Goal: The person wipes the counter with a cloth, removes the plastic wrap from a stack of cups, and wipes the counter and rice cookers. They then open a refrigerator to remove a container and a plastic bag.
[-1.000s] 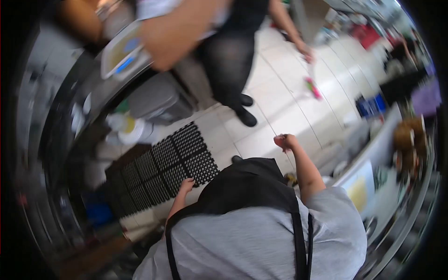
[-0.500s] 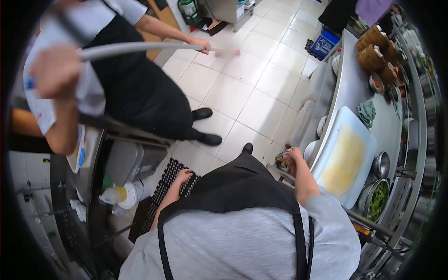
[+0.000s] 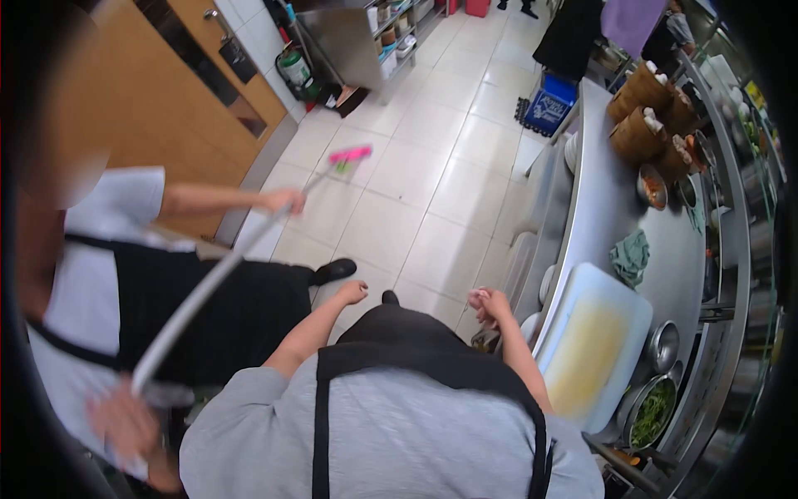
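Left hand (image 3: 353, 291) and right hand (image 3: 490, 308) curl, apparently empty, though whether closed I can't tell; the board (image 3: 594, 343) lies flat on the counter (image 3: 605, 200), just beside the right forearm (image 3: 522, 362) (set within easy reach, I judge).

I stood on a floor (image 3: 424, 237) of large pale tiles with thin dark joints, glossy enough to throw back white streaks of light, with a softer shadow running along its right side. To my far left I saw a wooden door (image 3: 166, 125) with a narrow dark panel and a metal handle; beside it rose a white tiled wall (image 3: 256, 41). Beyond that stood a steel cabinet (image 3: 332, 50) with loaded open shelves (image 3: 397, 39) on its right. Along my right ran a long steel bench (image 3: 597, 179), backed by a metal rack (image 3: 742, 195). The outer edges fell into darkness.
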Motion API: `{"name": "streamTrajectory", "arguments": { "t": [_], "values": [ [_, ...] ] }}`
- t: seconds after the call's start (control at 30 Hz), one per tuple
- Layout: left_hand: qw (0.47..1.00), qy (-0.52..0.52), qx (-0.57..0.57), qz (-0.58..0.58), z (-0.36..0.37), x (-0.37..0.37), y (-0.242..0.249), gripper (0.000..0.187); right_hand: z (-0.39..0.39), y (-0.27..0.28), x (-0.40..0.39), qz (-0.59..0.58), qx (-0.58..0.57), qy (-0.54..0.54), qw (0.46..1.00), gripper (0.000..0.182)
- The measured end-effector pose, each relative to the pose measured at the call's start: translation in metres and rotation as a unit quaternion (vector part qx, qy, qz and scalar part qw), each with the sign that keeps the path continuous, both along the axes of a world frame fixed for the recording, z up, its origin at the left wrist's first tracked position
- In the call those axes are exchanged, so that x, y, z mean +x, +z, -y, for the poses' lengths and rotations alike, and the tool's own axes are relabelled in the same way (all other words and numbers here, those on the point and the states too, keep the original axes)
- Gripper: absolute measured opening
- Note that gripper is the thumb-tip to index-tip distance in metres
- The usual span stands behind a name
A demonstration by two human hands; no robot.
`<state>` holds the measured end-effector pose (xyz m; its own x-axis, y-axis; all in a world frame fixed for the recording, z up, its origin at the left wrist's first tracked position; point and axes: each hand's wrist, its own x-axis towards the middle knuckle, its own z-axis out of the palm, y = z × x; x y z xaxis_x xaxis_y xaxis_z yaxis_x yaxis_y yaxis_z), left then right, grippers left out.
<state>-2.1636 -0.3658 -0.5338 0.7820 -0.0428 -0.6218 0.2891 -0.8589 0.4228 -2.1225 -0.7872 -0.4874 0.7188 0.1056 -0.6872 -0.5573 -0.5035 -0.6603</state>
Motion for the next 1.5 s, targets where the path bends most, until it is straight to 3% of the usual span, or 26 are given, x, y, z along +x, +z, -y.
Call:
{"name": "streamTrajectory", "arguments": {
  "t": [0.07,0.13,0.27,0.33,0.37,0.43,0.53,0.67,0.73,0.9,0.97,1.03,1.1,1.13,1.17,1.23,1.3,1.33,1.37,1.4,1.47,1.5],
  "values": [
    [0.998,-0.06,0.016,-0.028,0.004,0.035,-0.015,0.035,-0.005,0.003,0.028,0.018,0.023,-0.004,1.0,0.029],
    [0.992,-0.115,0.051,-0.024,0.001,0.069,-0.029,0.036,-0.004,-0.018,0.062,0.207,-0.017,0.048,0.977,0.031],
    [0.997,-0.065,0.033,-0.029,-0.017,0.139,-0.047,0.036,0.008,-0.007,0.142,0.243,-0.042,0.018,0.969,0.032],
    [0.997,-0.059,0.023,-0.035,-0.037,0.173,-0.07,0.035,0.021,0.002,0.176,0.155,-0.076,-0.018,0.985,0.032],
    [0.995,-0.095,0.031,-0.026,-0.052,0.186,-0.087,0.035,0.035,-0.018,0.193,0.145,-0.16,-0.005,0.976,0.032],
    [0.99,-0.05,0.049,-0.12,-0.063,0.223,-0.054,0.034,0.067,-0.05,0.206,0.105,-0.279,0.01,0.955,0.031],
    [0.988,-0.106,0.056,-0.097,-0.101,0.292,-0.08,0.033,0.094,-0.074,0.211,0.022,-0.331,0.009,0.943,0.029],
    [0.974,-0.067,0.129,-0.171,-0.106,0.406,-0.071,0.031,0.092,-0.08,0.2,0.049,-0.329,-0.051,0.942,0.027],
    [0.987,0.017,0.058,-0.149,-0.085,0.47,-0.058,0.032,0.083,-0.073,0.195,0.027,-0.28,-0.064,0.958,0.025],
    [0.998,-0.004,-0.055,0.03,-0.013,0.612,-0.046,0.031,0.069,-0.02,0.201,0.134,-0.183,-0.126,0.966,0.026],
    [0.997,-0.008,-0.066,0.025,0.012,0.643,-0.045,0.031,0.072,0.01,0.234,0.184,-0.164,-0.141,0.959,0.026],
    [0.998,-0.023,-0.064,0.01,0.028,0.681,-0.052,0.033,0.08,0.032,0.296,0.188,-0.167,-0.125,0.96,0.026],
    [0.997,-0.058,-0.044,-0.032,0.036,0.706,-0.029,0.034,0.147,-0.144,0.355,0.048,-0.109,-0.141,0.983,0.028],
    [0.993,-0.09,-0.025,-0.076,0.038,0.722,-0.022,0.034,0.131,-0.073,0.44,-0.048,-0.275,-0.058,0.959,0.031],
    [0.993,-0.089,-0.024,-0.075,0.034,0.74,-0.025,0.034,0.155,-0.145,0.488,-0.047,-0.301,-0.009,0.953,0.025],
    [0.999,0.005,-0.044,0.023,0.008,0.762,-0.036,0.036,0.163,-0.14,0.619,-0.299,-0.219,0.126,0.92,0.021],
    [0.995,0.079,-0.066,-0.005,-0.01,0.772,-0.034,0.036,0.151,-0.102,0.722,-0.17,-0.28,0.113,0.938,0.022],
    [0.985,0.146,-0.086,-0.02,-0.019,0.785,-0.033,0.037,0.139,-0.087,0.767,-0.037,-0.278,0.047,0.959,0.025],
    [0.985,0.152,-0.072,-0.026,-0.032,0.788,-0.041,0.037,0.123,-0.067,0.809,0.101,-0.265,-0.015,0.959,0.028],
    [0.985,0.16,-0.058,-0.031,-0.043,0.792,-0.049,0.038,0.109,-0.045,0.851,0.113,-0.266,0.005,0.957,0.028],
    [0.978,0.194,-0.015,-0.078,-0.042,0.799,-0.012,0.037,0.076,-0.014,0.921,0.145,-0.166,-0.059,0.974,0.03],
    [0.969,0.203,0.03,-0.135,-0.039,0.803,0.01,0.036,0.07,-0.033,0.952,0.199,-0.215,-0.017,0.956,0.035]
  ]
}}
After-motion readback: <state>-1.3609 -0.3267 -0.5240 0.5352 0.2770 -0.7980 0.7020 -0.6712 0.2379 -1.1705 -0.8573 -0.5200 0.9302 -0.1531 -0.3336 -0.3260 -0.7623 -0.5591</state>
